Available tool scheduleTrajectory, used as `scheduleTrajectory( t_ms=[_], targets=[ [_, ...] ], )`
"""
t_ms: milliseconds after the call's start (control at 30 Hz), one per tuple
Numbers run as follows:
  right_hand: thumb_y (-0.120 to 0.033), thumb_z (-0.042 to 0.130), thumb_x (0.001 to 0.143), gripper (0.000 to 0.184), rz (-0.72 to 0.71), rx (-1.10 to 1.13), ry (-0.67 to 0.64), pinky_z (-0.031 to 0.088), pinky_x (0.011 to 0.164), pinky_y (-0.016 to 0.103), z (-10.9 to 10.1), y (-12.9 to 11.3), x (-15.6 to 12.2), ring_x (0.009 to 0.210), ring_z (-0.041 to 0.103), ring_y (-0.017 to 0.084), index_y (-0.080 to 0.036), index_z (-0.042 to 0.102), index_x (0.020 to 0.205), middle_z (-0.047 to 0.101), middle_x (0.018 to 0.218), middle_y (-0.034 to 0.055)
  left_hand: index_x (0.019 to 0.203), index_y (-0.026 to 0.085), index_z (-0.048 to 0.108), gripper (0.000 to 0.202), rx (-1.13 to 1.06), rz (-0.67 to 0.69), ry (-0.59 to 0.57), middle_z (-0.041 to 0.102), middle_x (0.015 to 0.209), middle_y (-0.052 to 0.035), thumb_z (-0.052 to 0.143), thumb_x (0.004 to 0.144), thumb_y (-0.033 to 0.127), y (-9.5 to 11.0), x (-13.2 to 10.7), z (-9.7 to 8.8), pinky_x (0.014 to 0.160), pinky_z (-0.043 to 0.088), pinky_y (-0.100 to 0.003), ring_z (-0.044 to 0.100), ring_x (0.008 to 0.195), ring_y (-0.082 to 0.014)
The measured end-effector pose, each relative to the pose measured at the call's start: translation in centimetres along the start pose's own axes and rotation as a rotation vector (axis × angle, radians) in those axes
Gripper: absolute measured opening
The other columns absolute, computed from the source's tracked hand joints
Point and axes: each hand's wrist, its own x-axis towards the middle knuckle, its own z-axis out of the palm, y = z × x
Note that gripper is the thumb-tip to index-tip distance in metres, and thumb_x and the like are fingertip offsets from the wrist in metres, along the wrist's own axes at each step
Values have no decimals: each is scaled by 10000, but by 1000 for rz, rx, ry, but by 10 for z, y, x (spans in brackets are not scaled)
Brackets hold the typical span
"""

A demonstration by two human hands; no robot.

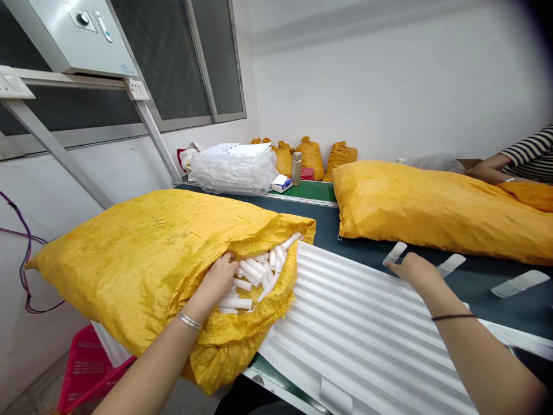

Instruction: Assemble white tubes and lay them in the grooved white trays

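My left hand [222, 278] reaches into the mouth of a yellow woven sack [164, 242], its fingers curled beside the loose white plastic tubes [253, 271] inside. Whatever its fingertips hold is hidden. Over the dark green belt [363, 249], my right hand [417, 271] has its thumb and fingers closed at the lower part of one small white tube [394, 252]. That tube is upright, frosted above and clearer below. Two similar tubes stand to its right: one tube [451, 264] partly behind my hand, another tube [521, 282] farther right.
A white ridged sheet [345, 311] lies between the sack and the belt. Another full orange sack [440, 207] rests across the belt, near a co-worker's striped sleeve [529, 153]. Plastic-wrapped goods [233, 170] and a bottle [296, 168] stand behind. A red crate [86, 363] sits low left.
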Motion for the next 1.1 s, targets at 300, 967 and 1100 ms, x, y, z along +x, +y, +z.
scheduleTrajectory(
  t_ms=[300,967,1100],
  targets=[
    [-148,656,708,124,-531,-70,-650,469,656,280,20,-86,-227,750,661,232,-212,659,815,695,896,69,1071,161,620,256,-190,154,19,642,1073,-82,470,865,190,19,-1,-9,983,414,-371,575,1064,-247],
    [-194,580,891,337,-861,466,-161,506,830,309,-32,-134,-185,930,588,189,-175,570,1228,655,1004,101,1276,275,549,419,-18,736,199,667,1079,-62,613,865,222,114,-89,31,877,533,-285,631,1001,-183],
    [-173,563,882,351,-877,441,-101,503,851,297,-37,-136,-188,935,583,185,-146,568,1232,660,1013,110,1318,259,499,490,5,705,154,677,1189,-58,614,853,363,103,-79,31,864,556,-250,661,1055,-205]
  ],
)
